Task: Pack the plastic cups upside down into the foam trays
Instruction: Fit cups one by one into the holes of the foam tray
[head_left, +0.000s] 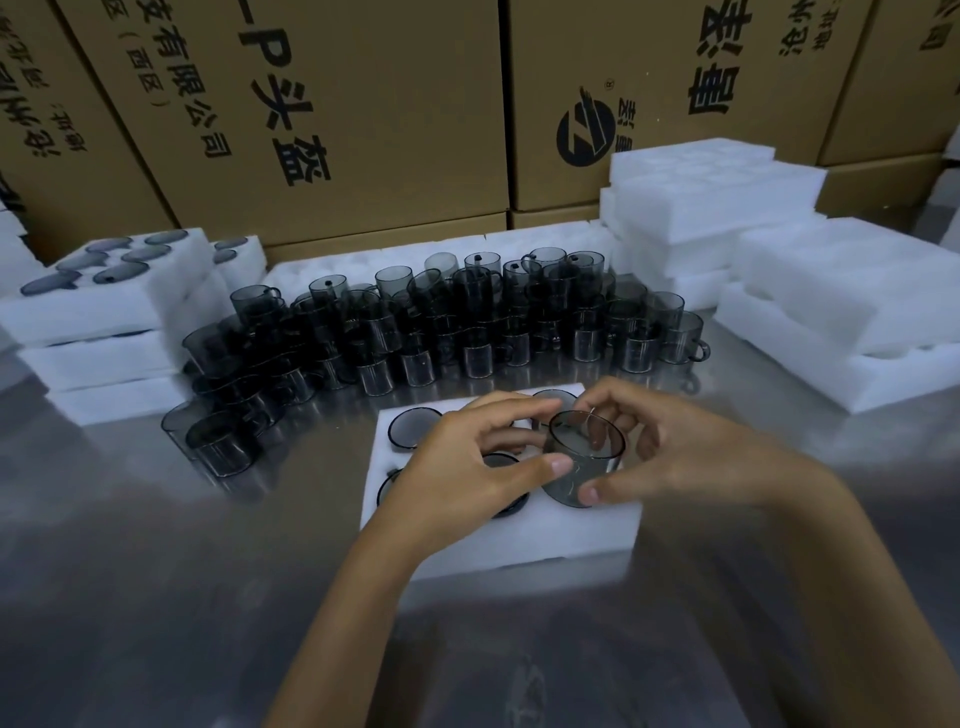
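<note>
Smoky cup (584, 457) pinched by both hands | left hand (467, 473) hides tray (519, 540) pockets | right hand (691, 457)

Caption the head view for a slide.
Both hands hold a smoky transparent plastic cup over a white foam tray.

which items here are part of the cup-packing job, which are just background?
In the job:
- cup held by both hands (left, right)
- foam tray under them
- loose cups behind it
- empty trays, right
- filled trays, left

Background:
- cardboard boxes
- metal table
</note>
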